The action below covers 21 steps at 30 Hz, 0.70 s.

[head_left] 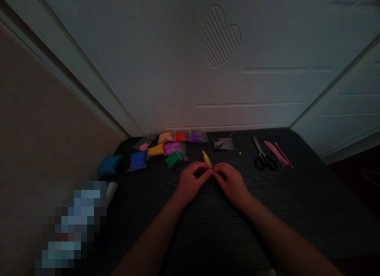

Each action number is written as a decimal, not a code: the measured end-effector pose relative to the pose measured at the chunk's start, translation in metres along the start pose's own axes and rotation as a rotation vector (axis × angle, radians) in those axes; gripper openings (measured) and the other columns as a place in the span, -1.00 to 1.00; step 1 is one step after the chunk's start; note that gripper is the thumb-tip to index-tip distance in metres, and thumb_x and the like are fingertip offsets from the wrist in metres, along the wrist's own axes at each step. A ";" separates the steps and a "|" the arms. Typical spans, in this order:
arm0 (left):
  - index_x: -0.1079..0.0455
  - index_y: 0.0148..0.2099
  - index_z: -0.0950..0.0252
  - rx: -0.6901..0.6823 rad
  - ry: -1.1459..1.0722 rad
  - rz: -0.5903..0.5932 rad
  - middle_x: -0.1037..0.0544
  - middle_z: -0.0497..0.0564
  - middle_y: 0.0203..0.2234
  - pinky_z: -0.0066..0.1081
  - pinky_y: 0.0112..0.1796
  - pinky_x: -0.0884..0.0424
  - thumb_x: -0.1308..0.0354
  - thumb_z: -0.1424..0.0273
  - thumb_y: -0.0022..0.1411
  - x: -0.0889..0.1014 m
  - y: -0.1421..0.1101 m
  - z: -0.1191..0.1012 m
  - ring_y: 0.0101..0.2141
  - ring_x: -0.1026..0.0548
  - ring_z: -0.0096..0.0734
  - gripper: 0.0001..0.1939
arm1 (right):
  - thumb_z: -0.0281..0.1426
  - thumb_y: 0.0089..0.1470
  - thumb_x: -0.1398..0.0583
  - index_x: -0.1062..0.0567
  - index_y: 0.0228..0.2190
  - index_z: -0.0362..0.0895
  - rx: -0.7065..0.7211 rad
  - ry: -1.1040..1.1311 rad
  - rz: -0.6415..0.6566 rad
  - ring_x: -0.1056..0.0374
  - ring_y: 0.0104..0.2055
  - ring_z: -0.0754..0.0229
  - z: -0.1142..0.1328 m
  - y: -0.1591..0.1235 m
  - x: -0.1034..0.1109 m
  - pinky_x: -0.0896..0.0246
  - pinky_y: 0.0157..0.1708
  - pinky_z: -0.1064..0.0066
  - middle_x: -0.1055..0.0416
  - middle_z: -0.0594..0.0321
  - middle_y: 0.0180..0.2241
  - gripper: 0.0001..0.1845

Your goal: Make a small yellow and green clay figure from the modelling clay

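A slim, pointed piece of yellow modelling clay (206, 158) sticks up between my two hands over the dark table. My left hand (191, 180) pinches it from the left, thumb and forefinger closed near its lower end. From the other side my right hand (232, 182) is closed too, its thumb and fingertips meeting the same lower end. The fingers hide that end of the clay. A tiny yellow bit (240, 153) lies on the table to the right of my hands.
Bags of coloured clay lie at the back left, among them a green one (174, 160) and a blue one (138, 160). A grey bag (223, 143) lies behind my hands. Black-handled scissors (261, 154) and pink tools (276, 152) lie right. A white panel (178, 62) rises behind the table.
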<state>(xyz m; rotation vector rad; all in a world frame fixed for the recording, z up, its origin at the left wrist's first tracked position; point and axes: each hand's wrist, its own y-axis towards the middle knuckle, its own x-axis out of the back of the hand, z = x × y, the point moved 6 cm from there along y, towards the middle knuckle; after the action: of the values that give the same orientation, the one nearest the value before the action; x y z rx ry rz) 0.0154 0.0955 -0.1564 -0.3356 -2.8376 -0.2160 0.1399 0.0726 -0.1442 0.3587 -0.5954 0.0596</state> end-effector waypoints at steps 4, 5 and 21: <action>-0.35 -0.33 0.28 -0.003 0.000 0.000 -0.42 -0.01 -0.41 -0.41 -0.27 -0.27 -0.10 0.34 -0.01 0.000 0.000 0.000 -0.36 -0.37 -0.39 -0.84 | -0.43 -0.01 -0.05 -0.38 -0.43 -0.09 -0.004 0.011 -0.006 -0.24 -0.28 0.21 0.001 0.001 0.000 -0.14 -0.25 0.34 -0.34 0.21 -0.37 -0.90; -0.35 -0.33 0.28 -0.005 -0.003 -0.007 -0.42 -0.01 -0.41 -0.41 -0.28 -0.27 -0.10 0.34 -0.01 0.001 0.000 0.000 -0.36 -0.37 -0.40 -0.84 | -0.43 -0.01 -0.06 -0.37 -0.43 -0.09 -0.002 0.013 -0.007 -0.24 -0.28 0.21 0.000 0.001 0.000 -0.14 -0.25 0.34 -0.34 0.21 -0.37 -0.90; -0.35 -0.36 0.27 -0.048 0.112 -0.026 -0.44 -0.03 -0.45 -0.45 -0.33 -0.26 -0.03 0.38 0.03 0.002 0.001 0.000 -0.40 -0.38 -0.39 -0.88 | -0.45 -0.01 -0.05 -0.35 -0.42 -0.10 0.037 -0.002 0.027 -0.23 -0.27 0.22 0.001 0.001 -0.002 -0.13 -0.24 0.36 -0.31 0.22 -0.36 -0.92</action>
<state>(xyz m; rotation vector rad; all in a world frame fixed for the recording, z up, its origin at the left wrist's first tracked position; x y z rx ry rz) 0.0132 0.0969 -0.1561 -0.2875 -2.7306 -0.2987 0.1374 0.0734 -0.1442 0.3865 -0.6019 0.0963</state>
